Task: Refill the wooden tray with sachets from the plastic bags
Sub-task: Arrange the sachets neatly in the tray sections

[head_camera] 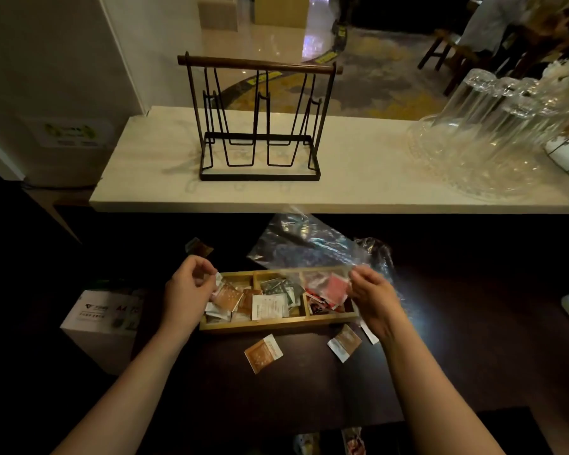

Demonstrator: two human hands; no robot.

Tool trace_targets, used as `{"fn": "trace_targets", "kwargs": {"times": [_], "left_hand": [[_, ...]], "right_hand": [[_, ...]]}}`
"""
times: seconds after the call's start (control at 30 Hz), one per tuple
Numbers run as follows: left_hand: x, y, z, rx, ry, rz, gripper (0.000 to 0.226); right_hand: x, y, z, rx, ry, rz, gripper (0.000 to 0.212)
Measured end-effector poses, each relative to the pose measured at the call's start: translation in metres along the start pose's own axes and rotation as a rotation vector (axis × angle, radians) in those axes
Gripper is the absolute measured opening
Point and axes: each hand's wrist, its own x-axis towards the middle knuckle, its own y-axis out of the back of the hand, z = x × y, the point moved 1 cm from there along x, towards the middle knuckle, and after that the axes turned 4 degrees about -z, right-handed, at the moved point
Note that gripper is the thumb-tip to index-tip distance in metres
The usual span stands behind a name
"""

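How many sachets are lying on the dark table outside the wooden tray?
4 visible: brown sachet in front of the tray, another front right, a white one beside the right hand, and one behind left. Bags may hide more.

We can read very little here. On the white cardboard box (101, 318) that stands at the left, beside the dark counter, we make out "A4" printed on its side, with a small dark logo and a line of print to its left that is too blurred for us to read. On the pale wall panel at the far left we see a white sign with green markings (70, 133), but its characters stay illegible. The white paper sachet with dark print (268, 307) lying in the wooden tray's middle compartment carries lines of text, too small for us to read.
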Motion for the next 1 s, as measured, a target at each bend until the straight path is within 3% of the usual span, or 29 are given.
{"fn": "trace_targets", "kwargs": {"times": [0.1, 0.23, 0.4, 0.5, 0.63, 0.73, 0.8, 0.83, 0.9, 1.0], "left_hand": [[-0.002, -0.003, -0.01, 0.095, 0.04, -0.031, 0.01], [0.002, 0.004, -0.03, 0.216, 0.079, 0.056, 0.01], [0.003, 0.008, -0.055, 0.367, 0.092, 0.052, 0.033], [0.006, 0.002, -0.066, 0.317, 0.186, -0.021, 0.049], [0.015, -0.009, -0.071, 0.253, 0.221, -0.064, 0.05], [0.02, -0.018, -0.069, 0.261, 0.206, -0.071, 0.049], [0.021, -0.022, -0.069, 0.294, 0.187, -0.062, 0.048], [0.021, -0.025, -0.069, 0.308, 0.18, -0.058, 0.048], [0.02, -0.03, -0.069, 0.33, 0.166, -0.059, 0.048], [0.02, -0.038, -0.067, 0.385, 0.161, -0.053, 0.049]], "right_hand": [[0.0, 0.03, -0.005, 0.054, 0.065, 0.178, 0.014], [-0.002, 0.061, -0.001, 0.108, 0.086, 0.358, 0.014], [0.001, 0.086, 0.012, 0.125, 0.081, 0.548, 0.017], [0.006, 0.093, 0.019, 0.097, 0.025, 0.611, 0.013], [0.01, 0.099, 0.022, 0.036, -0.019, 0.667, 0.017], [0.011, 0.104, 0.03, -0.101, -0.043, 0.787, 0.03], [0.011, 0.104, 0.029, -0.381, -0.031, 0.926, 0.051], [0.006, 0.093, 0.025, -0.516, 0.015, 0.937, 0.05], [-0.003, 0.054, 0.017, -0.717, 0.177, 0.779, 0.036], [-0.004, -0.014, 0.026, -1.098, 0.399, 0.295, 0.017]]}}
